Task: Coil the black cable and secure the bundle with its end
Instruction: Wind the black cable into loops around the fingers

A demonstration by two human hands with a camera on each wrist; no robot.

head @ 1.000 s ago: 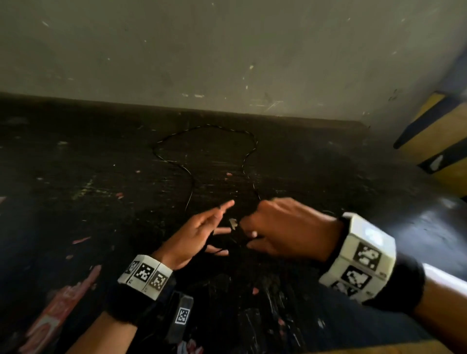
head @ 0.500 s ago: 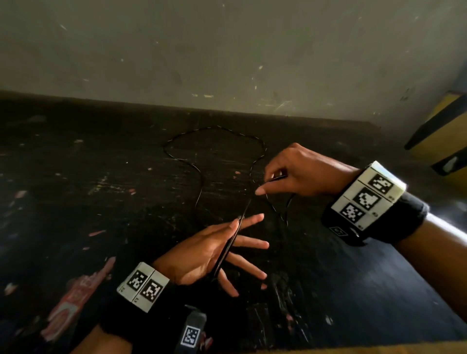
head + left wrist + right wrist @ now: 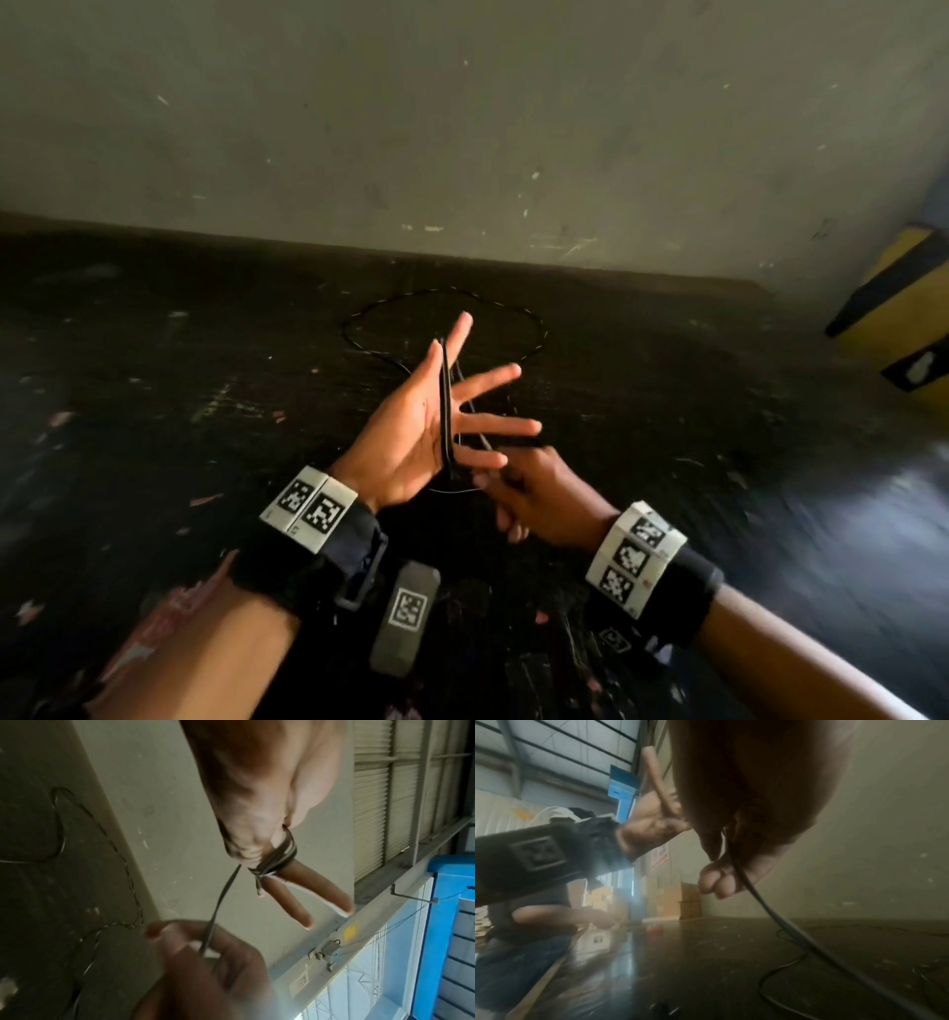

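The black cable [image 3: 445, 406] runs in a few turns across my left hand [image 3: 411, 437], which is raised with its fingers straight and spread. In the left wrist view the turns [image 3: 277, 856] band the base of the fingers. From them one strand [image 3: 221, 902] leads down to my right hand [image 3: 534, 488], just below and to the right of the left. Its thumb and fingers pinch the cable [image 3: 757, 898]. The rest of the cable lies as a loose loop [image 3: 534, 329] on the dark surface beyond both hands.
A grey wall [image 3: 462, 128] closes the far side of the dark, scuffed surface [image 3: 154, 385]. A yellow and black striped block [image 3: 904, 318] stands at the right. A tagged black strap [image 3: 405, 616] hangs under my left wrist. Another person [image 3: 526, 912] sits far left.
My right hand has come from up on the right to below my left hand, drawing the cable round it. My left hand has risen, and the loose loop has shrunk.
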